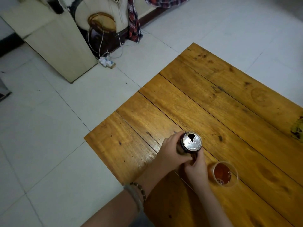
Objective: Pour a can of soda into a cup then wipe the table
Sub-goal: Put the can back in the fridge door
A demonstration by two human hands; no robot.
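An upright soda can with a silver top and an open mouth stands on the wooden table. My left hand wraps around its left side. My right hand touches its near side with the fingers curled against it. A clear plastic cup holding amber soda with a few bubbles stands just right of my right hand, apart from the can.
A patterned cloth shows at the table's right edge. White tiled floor lies to the left. A cream cabinet, a dark jar, white cables and a power strip stand at the back left.
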